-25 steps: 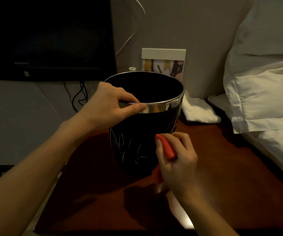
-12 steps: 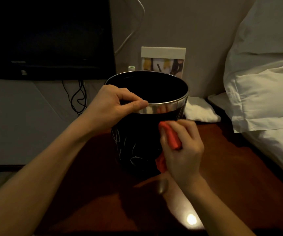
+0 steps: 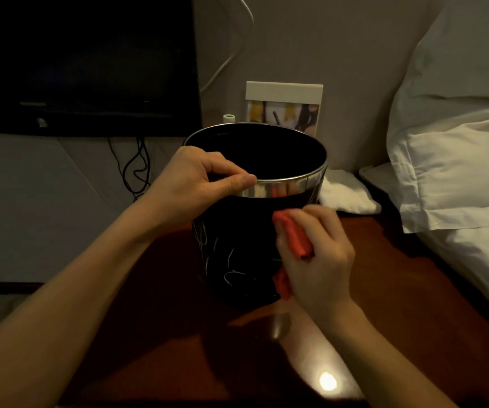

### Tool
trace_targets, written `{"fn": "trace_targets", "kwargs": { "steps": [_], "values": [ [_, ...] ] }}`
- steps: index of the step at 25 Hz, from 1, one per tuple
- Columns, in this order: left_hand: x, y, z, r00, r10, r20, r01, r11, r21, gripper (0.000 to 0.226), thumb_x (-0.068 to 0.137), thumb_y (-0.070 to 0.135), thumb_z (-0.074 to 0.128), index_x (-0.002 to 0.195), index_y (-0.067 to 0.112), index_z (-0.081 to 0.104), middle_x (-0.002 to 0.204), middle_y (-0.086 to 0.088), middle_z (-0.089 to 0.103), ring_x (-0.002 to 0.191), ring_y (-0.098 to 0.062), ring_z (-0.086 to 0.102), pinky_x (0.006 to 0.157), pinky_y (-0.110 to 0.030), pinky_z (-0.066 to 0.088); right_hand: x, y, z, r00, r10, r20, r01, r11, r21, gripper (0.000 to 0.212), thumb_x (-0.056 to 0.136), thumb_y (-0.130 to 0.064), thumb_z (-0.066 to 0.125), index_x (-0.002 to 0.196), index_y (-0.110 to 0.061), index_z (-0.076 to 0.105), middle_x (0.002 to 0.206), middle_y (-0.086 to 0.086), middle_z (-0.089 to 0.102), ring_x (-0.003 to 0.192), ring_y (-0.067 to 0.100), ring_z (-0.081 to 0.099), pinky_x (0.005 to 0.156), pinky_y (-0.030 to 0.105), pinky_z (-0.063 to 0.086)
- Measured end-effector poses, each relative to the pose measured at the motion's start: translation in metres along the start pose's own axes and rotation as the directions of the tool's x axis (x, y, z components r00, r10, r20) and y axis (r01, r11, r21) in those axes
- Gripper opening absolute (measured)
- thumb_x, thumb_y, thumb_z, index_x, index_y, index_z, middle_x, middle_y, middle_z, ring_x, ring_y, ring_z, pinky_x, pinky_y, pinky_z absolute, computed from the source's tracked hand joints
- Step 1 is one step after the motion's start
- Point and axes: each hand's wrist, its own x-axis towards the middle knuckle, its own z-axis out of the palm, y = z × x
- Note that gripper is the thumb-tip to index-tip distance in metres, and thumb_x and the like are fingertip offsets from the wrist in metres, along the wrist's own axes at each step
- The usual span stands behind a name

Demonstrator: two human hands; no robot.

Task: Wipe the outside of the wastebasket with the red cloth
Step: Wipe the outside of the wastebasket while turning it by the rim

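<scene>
A black wastebasket (image 3: 237,248) with thin white line marks and a shiny metal rim stands upright on a dark red-brown tabletop (image 3: 399,290). My left hand (image 3: 196,181) grips the rim on its near left side, thumb along the metal band. My right hand (image 3: 316,254) is shut on a folded red cloth (image 3: 294,237) and presses it against the basket's right outer wall, just below the rim. A corner of the cloth hangs under my palm.
A white pillow (image 3: 458,160) and bedding crowd the right side. A folded white towel (image 3: 346,189) lies behind the basket, with a photo card (image 3: 284,104) and a small bottle (image 3: 228,117) by the wall. A dark screen (image 3: 84,63) and cables (image 3: 137,169) sit at left.
My right hand has slid the red cloth up the basket's right wall, from the lower part to just under the rim. My left hand has kept its hold on the rim.
</scene>
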Motion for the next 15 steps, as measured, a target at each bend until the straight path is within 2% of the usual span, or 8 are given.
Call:
{"fn": "trace_targets", "kwargs": {
  "steps": [2, 4, 7, 9, 11, 13, 15],
  "values": [
    [0.000, -0.001, 0.000, 1.000, 0.013, -0.010, -0.012, 1.000, 0.011, 0.014, 0.078, 0.043, 0.060, 0.088, 0.036, 0.068, 0.085, 0.007, 0.068, 0.080, -0.001, 0.062, 0.069, -0.012, 0.047, -0.028, 0.006, 0.004, 0.994, 0.038, 0.107, -0.036, 0.999, -0.014, 0.027, 0.092, -0.024, 0.068, 0.108, -0.003, 0.072, 0.107, 0.007, 0.063, 0.090, 0.011, 0.059, 0.076, 0.015, 0.049],
    [0.000, -0.002, 0.001, 0.999, 0.028, -0.018, -0.027, 0.999, 0.020, 0.015, 0.079, 0.043, 0.060, 0.089, 0.036, 0.069, 0.085, 0.006, 0.069, 0.079, -0.001, 0.062, 0.069, -0.011, 0.046, -0.034, 0.006, 0.004, 0.990, 0.070, 0.124, -0.072, 0.997, 0.007, 0.027, 0.092, -0.026, 0.068, 0.109, -0.005, 0.072, 0.107, 0.005, 0.062, 0.090, 0.007, 0.057, 0.073, 0.018, 0.050],
    [0.000, -0.002, 0.001, 0.998, 0.046, -0.031, -0.044, 0.998, 0.038, 0.014, 0.079, 0.042, 0.060, 0.088, 0.035, 0.068, 0.084, 0.008, 0.069, 0.080, 0.000, 0.061, 0.070, -0.010, 0.044, 0.004, -0.006, -0.002, 0.998, 0.060, -0.020, -0.060, 0.998, 0.026, 0.022, 0.091, -0.015, 0.073, 0.107, 0.000, 0.072, 0.105, 0.010, 0.063, 0.094, 0.001, 0.051, 0.084, 0.005, 0.040],
    [0.000, -0.004, 0.001, 0.998, 0.058, -0.036, -0.056, 0.998, 0.040, 0.012, 0.080, 0.041, 0.061, 0.088, 0.036, 0.068, 0.086, 0.009, 0.069, 0.082, 0.000, 0.061, 0.071, -0.010, 0.044, 0.023, -0.014, -0.003, 0.993, 0.056, -0.106, -0.053, 0.998, 0.035, 0.020, 0.090, -0.011, 0.074, 0.105, 0.002, 0.072, 0.104, 0.011, 0.064, 0.095, 0.003, 0.053, 0.087, 0.005, 0.039],
    [0.000, -0.007, -0.001, 0.997, 0.065, -0.040, -0.063, 0.997, 0.042, 0.010, 0.080, 0.042, 0.063, 0.086, 0.037, 0.068, 0.086, 0.011, 0.069, 0.083, 0.000, 0.062, 0.073, -0.010, 0.044, 0.013, -0.014, 0.004, 0.998, 0.049, -0.046, -0.047, 0.998, 0.045, 0.021, 0.090, -0.013, 0.074, 0.107, 0.001, 0.072, 0.106, 0.011, 0.063, 0.096, 0.004, 0.053, 0.087, 0.006, 0.040],
    [0.001, -0.010, -0.002, 0.997, 0.072, -0.041, -0.070, 0.997, 0.044, 0.011, 0.079, 0.048, 0.069, 0.085, 0.039, 0.069, 0.085, 0.012, 0.069, 0.083, -0.003, 0.063, 0.074, -0.012, 0.045, -0.017, -0.010, 0.013, 0.994, 0.072, 0.083, -0.075, 0.997, 0.032, 0.025, 0.091, -0.020, 0.071, 0.108, -0.002, 0.072, 0.107, 0.008, 0.063, 0.095, 0.005, 0.055, 0.082, 0.008, 0.043],
    [0.001, -0.013, -0.002, 0.996, 0.073, -0.050, -0.071, 0.996, 0.046, 0.013, 0.079, 0.051, 0.066, 0.085, 0.040, 0.070, 0.085, 0.012, 0.069, 0.085, -0.008, 0.063, 0.078, -0.021, 0.048, -0.030, -0.008, 0.013, 0.988, 0.084, 0.126, -0.090, 0.995, 0.039, 0.026, 0.091, -0.024, 0.069, 0.108, -0.005, 0.073, 0.107, 0.003, 0.063, 0.091, 0.006, 0.057, 0.078, 0.011, 0.046]
  ]
}}
